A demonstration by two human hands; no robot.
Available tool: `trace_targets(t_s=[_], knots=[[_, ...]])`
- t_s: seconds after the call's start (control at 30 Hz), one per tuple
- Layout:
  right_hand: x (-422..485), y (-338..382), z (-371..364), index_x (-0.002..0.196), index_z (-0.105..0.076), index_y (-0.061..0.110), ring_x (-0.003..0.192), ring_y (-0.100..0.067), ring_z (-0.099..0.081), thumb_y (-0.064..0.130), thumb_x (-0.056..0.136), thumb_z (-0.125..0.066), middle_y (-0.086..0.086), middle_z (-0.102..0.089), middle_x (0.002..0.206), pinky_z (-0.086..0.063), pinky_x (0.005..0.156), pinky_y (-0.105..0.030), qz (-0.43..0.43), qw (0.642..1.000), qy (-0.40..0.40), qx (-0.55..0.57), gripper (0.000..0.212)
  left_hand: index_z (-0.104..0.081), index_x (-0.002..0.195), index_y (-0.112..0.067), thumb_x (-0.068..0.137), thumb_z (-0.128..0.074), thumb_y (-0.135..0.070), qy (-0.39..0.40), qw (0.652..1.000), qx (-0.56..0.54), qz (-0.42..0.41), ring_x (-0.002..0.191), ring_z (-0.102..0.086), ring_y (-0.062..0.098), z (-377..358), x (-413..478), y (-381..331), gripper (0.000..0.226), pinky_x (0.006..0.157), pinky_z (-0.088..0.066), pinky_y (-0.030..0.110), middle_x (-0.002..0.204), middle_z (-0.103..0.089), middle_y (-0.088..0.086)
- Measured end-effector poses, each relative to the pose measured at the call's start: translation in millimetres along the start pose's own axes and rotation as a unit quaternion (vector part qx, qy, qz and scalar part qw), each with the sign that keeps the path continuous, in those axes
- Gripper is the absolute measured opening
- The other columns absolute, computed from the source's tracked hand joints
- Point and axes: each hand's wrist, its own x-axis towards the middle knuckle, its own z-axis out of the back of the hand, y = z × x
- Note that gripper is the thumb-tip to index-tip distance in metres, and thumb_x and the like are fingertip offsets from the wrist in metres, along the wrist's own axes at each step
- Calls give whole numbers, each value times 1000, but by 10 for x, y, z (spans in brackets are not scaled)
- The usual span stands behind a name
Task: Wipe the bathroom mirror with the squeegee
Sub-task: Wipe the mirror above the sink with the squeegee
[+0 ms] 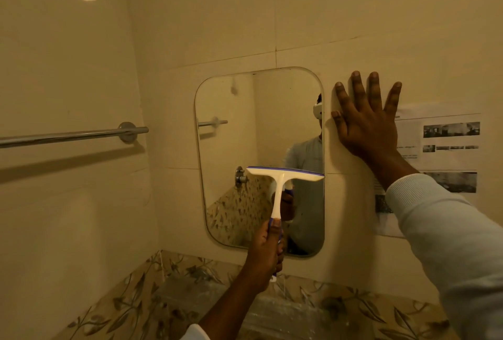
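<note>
While the left hand (pixel 268 247) is wrapped tight round the lower end of the squeegee (pixel 281 176), thumb laid up along the handle, the blade lies nearly level across the right half of the mirror (pixel 245 111). It sits a little below the middle of the glass, with its right tip at the mirror's right edge. From where I stand the rubber looks to be against the glass, since its reflection sits close behind it, though I cannot swear to the contact.

The right hand (pixel 367 124) holds nothing. It is spread flat, fingers wide apart, on the wall (pixel 299 26) just beside the mirror, its heel over a printed sheet (pixel 449 149) stuck there, and it seems to brace the body. A towel rail (pixel 68 137) runs along the left wall, well apart from all this.

I'd judge a wiping stroke on the right strip is in hand. The next move calls for steady pressure, with the blade kept level and drawn straight to the mirror's edge. The left strip would then want its own overlapping pass.
</note>
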Motion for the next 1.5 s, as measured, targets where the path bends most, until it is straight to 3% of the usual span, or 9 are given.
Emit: trace_targets(t_s=[0.47, 0.7, 1.2, 1.5], knots=[[3, 14, 34, 169, -2, 29, 162, -39, 3, 66, 106, -16, -8, 3, 177, -4, 122, -75, -2, 1000, 11, -2, 74, -57, 101, -12, 88, -56, -59, -9, 999, -19, 48, 42, -29, 10, 94, -222, 517, 48, 39, -28, 21, 58, -43, -2], [6, 29, 53, 169, -3, 29, 162, -40, 2, 68, 106, -16, -8, 2, 177, -6, 121, -76, -3, 1000, 15, 4, 75, -55, 94, -13, 88, -55, -60, -11, 998, -13, 59, 41, -30, 10, 113, -318, 635, 47, 40, -29, 20, 58, -44, -2], [-3, 14, 69, 168, 0, 33, 161, -42, 0, 64, 108, -18, -8, 1, 177, -9, 121, -77, 9, 1000, 13, 11, 70, -59, 98, -15, 87, -57, -59, -18, 995, -35, 92, 41, -28, 10, 140, -497, 831, 45, 39, -28, 20, 58, -44, -3], [-4, 48, 114, 168, 1, 32, 161, -44, -2, 74, 104, -19, -10, 2, 176, -9, 120, -78, 5, 1000, 25, 11, 80, -63, 98, -20, 86, -57, -63, -29, 994, -16, 102, 39, -31, 10, 231, -623, 1009, 45, 39, -30, 20, 57, -46, -2]])
